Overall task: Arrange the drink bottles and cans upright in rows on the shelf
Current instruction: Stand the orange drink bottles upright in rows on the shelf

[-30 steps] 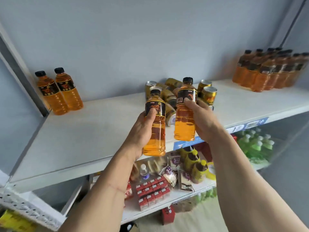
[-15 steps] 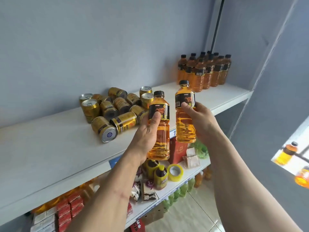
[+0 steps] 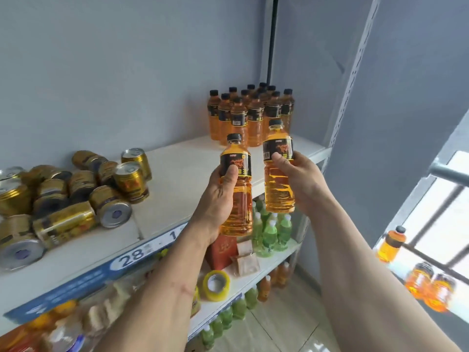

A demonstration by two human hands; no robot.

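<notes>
Both forearms reach up and forward in front of the shelf, each hand carrying one upright orange bottle with a black cap and black label. The left hand wraps the left bottle from the left side, thumb pressed on the label, fingers curled behind it. The right hand holds the right bottle slightly higher, thumb across the label's lower edge, fingers round the back. The two bottles are near each other but apart, held off the shelf in front of its edge. At the back right corner of the white shelf a cluster of bottles stands upright in close rows. On the left a heap of gold cans lies jumbled, most on their sides, two upright. A blue price strip runs along the shelf's front. Below, a lower shelf carries green bottles, a red box and a tape roll. The wall is grey-blue; a window shows bright at right.
</notes>
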